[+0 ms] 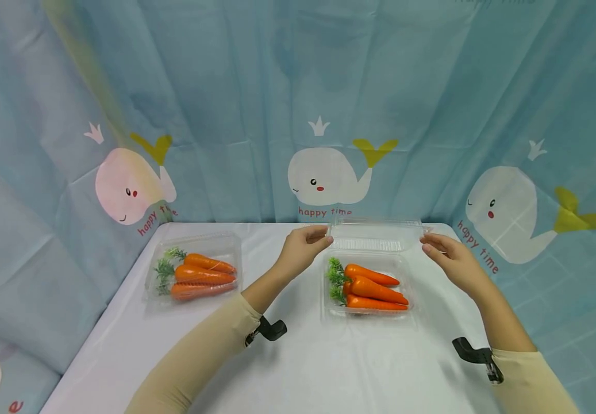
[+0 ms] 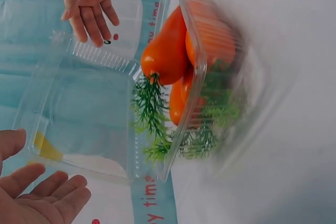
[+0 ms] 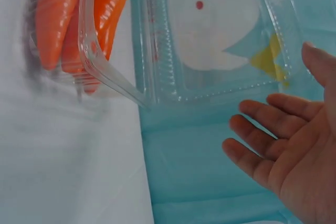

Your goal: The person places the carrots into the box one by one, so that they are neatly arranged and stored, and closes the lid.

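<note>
A clear plastic box stands on the table with its hinged lid raised upright at the back. Inside lie several orange carrots with green leafy tops toward the left. My left hand is by the lid's left edge, fingers relaxed and thumb apart from them. At the lid's right edge is my right hand. In the right wrist view, the right fingers are spread, with a gap between them and the lid.
Another clear box holding several carrots sits at the left, with its lid down. A white cloth covers the table. Blue curtains printed with whales hang behind and at the sides.
</note>
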Tool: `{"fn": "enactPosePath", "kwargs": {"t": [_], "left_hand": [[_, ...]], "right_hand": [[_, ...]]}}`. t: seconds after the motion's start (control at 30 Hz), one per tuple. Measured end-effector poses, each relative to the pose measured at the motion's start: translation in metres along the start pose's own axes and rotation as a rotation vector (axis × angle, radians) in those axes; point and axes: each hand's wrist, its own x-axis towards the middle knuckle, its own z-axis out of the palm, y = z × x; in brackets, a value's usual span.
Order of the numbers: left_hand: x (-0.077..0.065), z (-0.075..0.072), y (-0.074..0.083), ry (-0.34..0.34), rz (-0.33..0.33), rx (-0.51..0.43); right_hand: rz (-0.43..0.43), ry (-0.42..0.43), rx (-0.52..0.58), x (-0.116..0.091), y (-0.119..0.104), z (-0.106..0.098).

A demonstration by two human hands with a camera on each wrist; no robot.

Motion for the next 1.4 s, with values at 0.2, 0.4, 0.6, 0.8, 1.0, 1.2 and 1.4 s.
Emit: {"fn": "enactPosePath", "kwargs": {"t": [0.2, 0.4, 0.6, 0.8, 1.0, 1.2, 1.4], "left_hand": [[-0.014, 0.007, 0.002, 0.007, -0.043, -0.016], [-0.024, 0.016, 0.001, 0.052, -0.079, -0.030], [-0.031, 0.021, 0.000, 0.099, -0.077, -0.061], [-0.034, 0.024, 0.000, 0.113, -0.098, -0.077], [-0.034, 0.024, -0.003, 0.111, -0.129, -0.086], [-0.034, 0.023, -0.015, 0.088, -0.110, -0.079], [-0.032, 0.025, -0.031, 0.063, -0.103, -0.068]], "right_hand": [[0.049, 0.019, 0.034, -0.014, -0.006, 0.000], [0.084, 0.047, 0.050, -0.027, -0.004, 0.005], [0.144, 0.055, 0.086, -0.035, -0.001, 0.011], [0.149, 0.054, 0.107, -0.040, -0.001, 0.015], [0.111, 0.062, 0.117, -0.036, 0.006, 0.022], [0.110, 0.043, 0.131, -0.032, 0.011, 0.030], [0.118, 0.017, 0.169, -0.031, 0.018, 0.039]]}}
